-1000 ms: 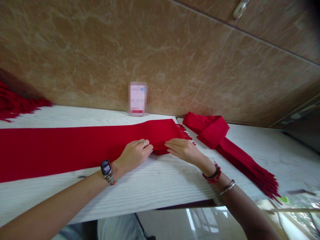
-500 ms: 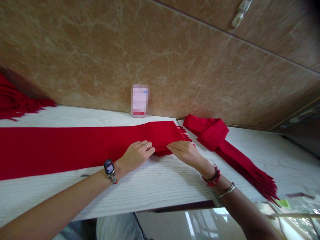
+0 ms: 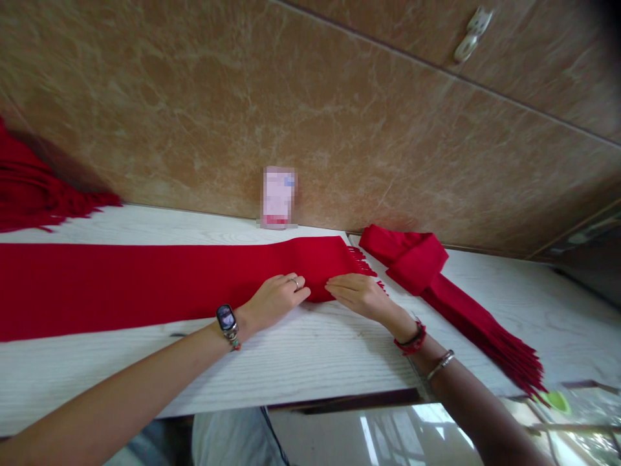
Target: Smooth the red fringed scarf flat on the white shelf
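Note:
A long red scarf (image 3: 145,278) lies stretched along the white tabletop, its fringed end (image 3: 361,259) to the right. My left hand (image 3: 276,299) is closed at the scarf's near edge, fingers curled on the cloth; the thumb is hidden. Close by on the right, my right hand (image 3: 359,294) rests on the near corner by the fringe, its fingers straight, side by side and flat on the cloth. Between the hands the near edge looks layered. Beyond my right hand lies a second red scarf (image 3: 417,259), folded over itself, with its fringe towards the lower right.
A heap of red fringed cloth (image 3: 33,188) sits at the far left. A small blurred pink-and-white card or packet (image 3: 278,197) leans on the brown marbled wall (image 3: 194,116). The white table (image 3: 291,362) ends just in front of my lap. Something green (image 3: 560,401) shows at the lower right.
The view has shifted slightly. My left hand has moved a little to the right along the scarf's edge, closer to my right hand. The right hand has hardly moved.

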{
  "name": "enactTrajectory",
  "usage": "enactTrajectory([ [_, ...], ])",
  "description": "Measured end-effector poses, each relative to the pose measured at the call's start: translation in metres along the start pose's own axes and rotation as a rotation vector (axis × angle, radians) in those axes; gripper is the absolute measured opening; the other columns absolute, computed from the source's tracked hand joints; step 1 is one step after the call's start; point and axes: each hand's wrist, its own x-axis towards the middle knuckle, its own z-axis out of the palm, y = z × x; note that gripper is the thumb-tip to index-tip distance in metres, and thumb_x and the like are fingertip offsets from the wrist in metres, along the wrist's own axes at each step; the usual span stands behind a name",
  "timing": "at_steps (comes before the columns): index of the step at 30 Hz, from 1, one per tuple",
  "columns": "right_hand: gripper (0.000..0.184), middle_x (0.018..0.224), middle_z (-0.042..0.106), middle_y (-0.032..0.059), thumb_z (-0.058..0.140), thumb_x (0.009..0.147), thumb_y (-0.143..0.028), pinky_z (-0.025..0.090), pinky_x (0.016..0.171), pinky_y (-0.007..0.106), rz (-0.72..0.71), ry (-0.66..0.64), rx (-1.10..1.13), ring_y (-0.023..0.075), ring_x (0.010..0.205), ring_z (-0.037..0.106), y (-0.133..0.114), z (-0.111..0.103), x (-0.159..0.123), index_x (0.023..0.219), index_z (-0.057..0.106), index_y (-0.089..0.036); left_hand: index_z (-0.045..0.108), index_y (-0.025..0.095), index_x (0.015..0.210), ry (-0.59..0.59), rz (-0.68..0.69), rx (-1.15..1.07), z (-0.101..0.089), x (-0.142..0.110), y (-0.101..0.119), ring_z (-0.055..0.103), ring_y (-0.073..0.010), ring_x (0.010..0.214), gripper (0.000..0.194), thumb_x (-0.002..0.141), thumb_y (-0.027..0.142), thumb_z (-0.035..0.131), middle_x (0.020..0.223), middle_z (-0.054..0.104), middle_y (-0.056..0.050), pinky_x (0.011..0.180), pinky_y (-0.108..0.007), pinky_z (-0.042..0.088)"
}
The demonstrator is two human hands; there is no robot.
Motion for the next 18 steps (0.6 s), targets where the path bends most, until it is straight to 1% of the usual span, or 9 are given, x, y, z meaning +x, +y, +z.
enactTrajectory([
  [3,0.019,0.090,0.068,0.0079,0.046,0.087,-0.012,0.052,0.074,0.031,0.027,0.025,-0.005,0.0168,0.085,0.062,0.0019,0.0070,-0.0024,0.096,0.062,-0.016,0.056,0.017,0.086,0.022,0.000,0.011,0.0005,0.0006,0.0000,0.051,-0.0162,0.078,0.010,0.087,0.013,0.048,0.083,0.055,-0.003,0.067,-0.027,0.041],
  [6,0.017,0.085,0.068,0.0074,0.048,0.085,-0.010,0.050,0.074,0.030,0.072,0.067,-0.031,0.0165,0.082,0.061,0.0016,0.0095,-0.0034,0.091,0.063,-0.016,0.057,0.016,0.087,0.063,0.020,0.039,-0.0017,0.0006,0.0007,0.052,-0.0161,0.078,0.011,0.087,0.012,0.046,0.081,0.055,-0.004,0.067,-0.027,0.041],
  [9,0.017,0.082,0.066,0.0071,0.046,0.085,-0.010,0.049,0.073,0.030,0.089,0.044,-0.053,0.0162,0.079,0.060,-0.0004,0.0079,-0.0028,0.085,0.062,-0.017,0.057,0.015,0.084,0.076,0.040,0.045,-0.0035,0.0004,0.0014,0.052,-0.0166,0.078,0.011,0.087,0.011,0.047,0.079,0.055,-0.004,0.068,-0.027,0.042],
  [11,0.020,0.081,0.065,0.0069,0.044,0.086,-0.011,0.048,0.073,0.030,0.094,-0.002,-0.045,0.0160,0.078,0.059,-0.0016,0.0060,-0.0017,0.082,0.062,-0.017,0.057,0.015,0.083,0.061,0.041,0.028,-0.0032,0.0003,0.0015,0.052,-0.0168,0.078,0.012,0.087,0.011,0.046,0.078,0.055,-0.004,0.069,-0.027,0.043],
  [14,0.021,0.080,0.065,0.0067,0.043,0.087,-0.013,0.048,0.073,0.031,0.104,-0.057,0.002,0.0160,0.078,0.059,-0.0018,0.0035,-0.0003,0.081,0.063,-0.018,0.057,0.015,0.086,0.010,0.045,-0.023,-0.0013,0.0001,0.0009,0.053,-0.0171,0.081,0.012,0.086,0.009,0.046,0.082,0.055,-0.004,0.072,-0.028,0.043],
  [18,0.017,0.084,0.064,0.0071,0.046,0.085,-0.014,0.049,0.073,0.031,0.123,-0.078,0.122,0.0167,0.081,0.058,-0.0004,0.0021,0.0000,0.084,0.063,-0.018,0.057,0.017,0.094,-0.055,0.026,-0.138,-0.0006,-0.0005,-0.0016,0.054,-0.0177,0.084,0.017,0.082,0.008,0.050,0.087,0.057,-0.004,0.078,-0.030,0.044],
])
